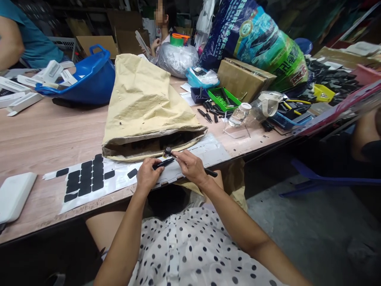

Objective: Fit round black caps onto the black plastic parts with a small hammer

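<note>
Black and slim, a pen-like piece (166, 162) sits pinched in the fingers of our left hand (146, 174), near the edge of the surface (59, 135); the fingers of our right hand (191, 166) grip a black-handled tool (211, 172); before us, a cream sack (139, 95) lies open-mouthed.

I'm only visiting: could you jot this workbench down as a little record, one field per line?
Left hand: grip closed on a slim black piece
Right hand: grip closed on a dark item, too small to identify
Beyond the hands: beige sack, open mouth facing the person, dark contents inside
Left of the hands: white sheet bearing black patches
Further left: blue tub, tilted
Right of the sack: green tray, clear jar with white lid
</note>
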{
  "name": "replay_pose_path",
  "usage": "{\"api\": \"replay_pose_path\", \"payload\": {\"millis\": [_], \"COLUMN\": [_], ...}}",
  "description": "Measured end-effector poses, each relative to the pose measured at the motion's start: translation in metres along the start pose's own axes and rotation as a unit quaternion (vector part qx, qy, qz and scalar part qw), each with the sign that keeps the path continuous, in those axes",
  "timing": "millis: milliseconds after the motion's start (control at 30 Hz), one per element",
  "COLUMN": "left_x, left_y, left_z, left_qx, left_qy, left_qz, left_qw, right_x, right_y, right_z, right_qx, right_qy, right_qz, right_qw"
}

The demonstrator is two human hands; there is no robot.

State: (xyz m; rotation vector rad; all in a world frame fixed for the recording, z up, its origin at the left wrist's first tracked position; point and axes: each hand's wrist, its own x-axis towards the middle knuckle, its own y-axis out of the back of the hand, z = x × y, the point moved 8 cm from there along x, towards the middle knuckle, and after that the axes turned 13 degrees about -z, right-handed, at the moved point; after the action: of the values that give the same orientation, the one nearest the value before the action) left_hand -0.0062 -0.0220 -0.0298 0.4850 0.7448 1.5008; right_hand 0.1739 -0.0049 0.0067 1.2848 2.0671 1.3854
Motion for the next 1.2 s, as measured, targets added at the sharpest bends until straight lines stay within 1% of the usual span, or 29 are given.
{"api": "replay_pose_path", "payload": {"millis": [133,300,367,467,533,567,667,767,867,1000,1067,1200], "left_x": [0.000,0.001,0.002,0.002,0.002,0.002,0.002,0.002,0.002,0.002,0.002,0.003], "left_y": [-0.001,-0.002,-0.002,-0.002,-0.002,-0.002,-0.003,-0.003,-0.002,-0.001,-0.001,-0.002], "left_z": [-0.001,-0.003,-0.005,-0.005,-0.005,-0.004,-0.005,-0.005,-0.005,-0.005,-0.005,-0.007], "left_qx": [-0.012,-0.037,-0.041,-0.046,-0.051,-0.053,-0.056,-0.055,-0.056,-0.068,-0.072,-0.075], "left_qy": [0.008,0.002,0.002,-0.004,-0.011,-0.012,-0.010,-0.010,-0.013,-0.017,-0.019,-0.013], "left_qz": [-0.005,-0.010,-0.013,-0.014,-0.013,-0.013,-0.016,-0.019,-0.024,-0.026,-0.025,-0.026], "left_qw": [1.000,0.999,0.999,0.999,0.999,0.998,0.998,0.998,0.998,0.997,0.997,0.997], "right_x": [-0.004,-0.007,-0.005,-0.003,-0.004,-0.005,-0.007,-0.008,-0.006,-0.006,-0.009,-0.013], "right_y": [-0.010,-0.009,-0.004,0.007,0.008,0.005,-0.009,-0.012,-0.004,0.009,0.007,-0.010], "right_z": [-0.008,-0.009,-0.012,-0.018,-0.021,-0.022,-0.020,-0.015,-0.015,-0.017,-0.019,-0.018], "right_qx": [-0.028,-0.058,-0.056,-0.037,-0.034,-0.041,-0.077,-0.091,-0.075,-0.034,-0.030,-0.040], "right_qy": [-0.008,-0.013,-0.009,-0.005,-0.002,0.000,-0.009,-0.026,-0.029,-0.026,-0.018,-0.017], "right_qz": [-0.045,-0.060,-0.055,-0.012,0.003,-0.004,-0.056,-0.073,-0.054,0.010,0.020,-0.017], "right_qw": [0.999,0.996,0.997,0.999,0.999,0.999,0.995,0.993,0.995,0.999,0.999,0.999]}}
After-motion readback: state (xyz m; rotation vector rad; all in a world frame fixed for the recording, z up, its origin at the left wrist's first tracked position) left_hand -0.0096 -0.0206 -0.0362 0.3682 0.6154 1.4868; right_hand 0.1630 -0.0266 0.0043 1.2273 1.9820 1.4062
